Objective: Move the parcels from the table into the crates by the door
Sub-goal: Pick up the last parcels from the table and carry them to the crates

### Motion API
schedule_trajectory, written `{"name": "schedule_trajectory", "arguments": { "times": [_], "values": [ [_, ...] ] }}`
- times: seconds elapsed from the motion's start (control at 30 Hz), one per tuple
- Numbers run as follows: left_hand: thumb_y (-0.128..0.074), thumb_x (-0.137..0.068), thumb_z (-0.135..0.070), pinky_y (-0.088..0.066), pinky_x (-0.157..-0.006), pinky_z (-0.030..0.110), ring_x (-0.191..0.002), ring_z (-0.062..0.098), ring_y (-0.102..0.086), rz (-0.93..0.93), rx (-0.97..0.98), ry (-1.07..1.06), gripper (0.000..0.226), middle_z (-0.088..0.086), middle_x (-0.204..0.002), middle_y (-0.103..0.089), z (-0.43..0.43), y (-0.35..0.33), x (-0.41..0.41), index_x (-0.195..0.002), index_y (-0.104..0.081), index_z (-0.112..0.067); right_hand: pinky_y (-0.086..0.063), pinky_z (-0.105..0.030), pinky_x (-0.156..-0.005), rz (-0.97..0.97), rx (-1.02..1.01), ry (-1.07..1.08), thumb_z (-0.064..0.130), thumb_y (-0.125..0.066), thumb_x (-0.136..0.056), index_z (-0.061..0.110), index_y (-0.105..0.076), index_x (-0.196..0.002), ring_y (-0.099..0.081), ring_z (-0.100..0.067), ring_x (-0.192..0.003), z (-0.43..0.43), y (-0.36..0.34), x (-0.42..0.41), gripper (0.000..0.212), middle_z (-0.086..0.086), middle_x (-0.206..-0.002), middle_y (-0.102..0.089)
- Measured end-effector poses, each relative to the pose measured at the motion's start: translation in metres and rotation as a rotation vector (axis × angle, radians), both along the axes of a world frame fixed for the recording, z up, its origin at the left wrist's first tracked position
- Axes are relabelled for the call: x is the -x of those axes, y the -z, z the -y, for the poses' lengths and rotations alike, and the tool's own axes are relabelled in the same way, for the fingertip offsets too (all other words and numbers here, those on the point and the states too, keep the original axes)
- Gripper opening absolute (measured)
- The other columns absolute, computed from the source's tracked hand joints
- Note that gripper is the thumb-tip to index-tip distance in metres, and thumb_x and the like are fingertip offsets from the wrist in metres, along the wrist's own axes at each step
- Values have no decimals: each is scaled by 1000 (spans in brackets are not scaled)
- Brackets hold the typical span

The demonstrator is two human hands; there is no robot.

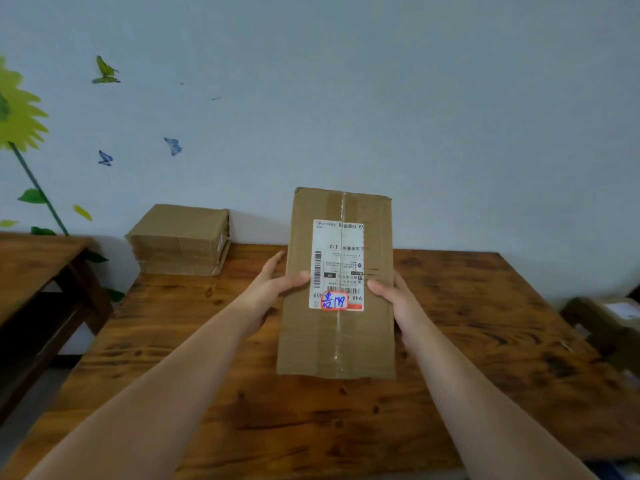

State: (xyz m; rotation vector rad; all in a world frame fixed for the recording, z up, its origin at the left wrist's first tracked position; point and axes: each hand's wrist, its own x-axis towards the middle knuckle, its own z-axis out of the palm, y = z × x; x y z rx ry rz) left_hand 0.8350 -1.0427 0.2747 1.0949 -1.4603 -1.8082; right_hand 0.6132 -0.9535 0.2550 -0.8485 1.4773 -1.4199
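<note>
Fingers [300,277] of the left hand [273,289] clamped on the left edge of the cardboard parcel [337,341], thumb laid over the top face. Fingers [377,287] of the right hand [398,299] clamped on the opposite edge, thumb likewise on top. Both forearms bare and stretched forward. Parcel held between the two hands above the middle of the surface [194,358], long, flat and rectangular, far end tipped up towards the wall. Plain brown corrugated card, clear tape along the centre seam, corners slightly dented. White shipping label [341,251] on the top face, barcodes and small print, upside down from here, with a red-bordered sticker [334,301] carrying blue handwriting. Surface of dark knotty stained wood, grain streaked and worn. Second cardboard box [178,240] squat and ribbed, resting at the far left corner against the wall. Lower wooden bench [38,265] off to the left. Pale blue-grey wall [415,98] behind, with a sunflower decal [17,112] and butterfly decals [173,146]. Another box, blurred, at the right edge.
</note>
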Motion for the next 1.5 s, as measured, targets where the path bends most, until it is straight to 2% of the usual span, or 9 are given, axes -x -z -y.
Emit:
{"name": "schedule_trajectory", "arguments": {
  "times": [0.2, 0.37, 0.5, 0.7, 0.83, 0.97, 1.17, 1.3, 1.5],
  "values": [
    [-82, -50, -42, -45, -96, 46, -105, 22, -58, 79, 4, 149, 112, 2, -121, -58, -33, 15, 50, -145, -24, -32, -53, -40, -78, 59, 20, 75, 30, -74, -63, 24, -53, -128, -71, -23, -92, -34, -4, 49, 69, -3, -104, -73],
    [-81, -67, -28, -51, -73, 35, -93, 18, -64, 48, 8, 139, 91, 0, -109, -64, -64, 16, 117, -143, -31, -29, -50, -36, -78, 46, -39, 143, 42, -73, -62, 27, -52, -128, -67, -18, -98, -89, 2, 102, 71, 3, -108, -71],
    [-86, -51, -39, -50, -77, 40, -97, 24, -62, 34, -7, 177, 104, 2, -112, -63, -106, 15, 187, -141, -34, -31, -50, -36, -82, 22, -71, 152, 50, -73, -59, 34, -55, -122, -68, -16, -96, -151, 7, 162, 67, 9, -106, -72],
    [-82, -52, -40, -51, -67, 33, -92, 21, -65, -25, -45, 247, 92, 0, -110, -66, -189, 27, 305, -134, -42, -29, -52, -33, -71, 16, -51, 243, 46, -75, -59, 39, -57, -119, -71, -13, -88, -246, 7, 269, 63, 8, -100, -74],
    [-85, -51, -35, -54, -72, 37, -90, 20, -67, -39, -89, 286, 87, -1, -103, -69, -229, 33, 367, -128, -46, -32, -49, -47, -90, 13, -94, 304, 45, -79, -63, 37, -57, -125, -65, -25, -103, -293, 9, 328, 66, -4, -119, -64],
    [-82, -52, -42, -55, -81, 45, -89, 20, -69, -19, -96, 325, 81, -2, -100, -71, -246, 35, 418, -124, -47, -35, -51, -43, -82, 45, -107, 336, 45, -78, -62, 33, -52, -132, -66, -22, -101, -317, 13, 376, 76, 1, -111, -70],
    [-87, -39, -52, -50, -88, 44, -101, 22, -62, 23, -59, 347, 104, 1, -115, -64, -239, 40, 505, -131, -43, -31, -42, -55, -99, 113, -121, 411, 39, -73, -71, 32, -39, -141, -58, -27, -111, -316, 32, 450, 78, -2, -125, -60],
    [-84, -42, -53, -48, -92, 47, -103, 25, -61, -15, -78, 362, 96, 4, -117, -63, -225, 47, 582, -127, -45, -29, -43, -56, -98, 144, -89, 452, 30, -71, -75, 29, -42, -139, -59, -28, -111, -309, 34, 514, 70, -4, -124, -62],
    [-80, -51, -50, -51, -64, 30, -91, 18, -66, -33, -132, 426, 82, -1, -107, -66, -219, 48, 690, -123, -46, -31, -48, -55, -94, 181, -101, 489, 24, -71, -76, 30, -52, -131, -65, -29, -106, -306, 30, 622, 58, -4, -114, -70]
  ]
}}
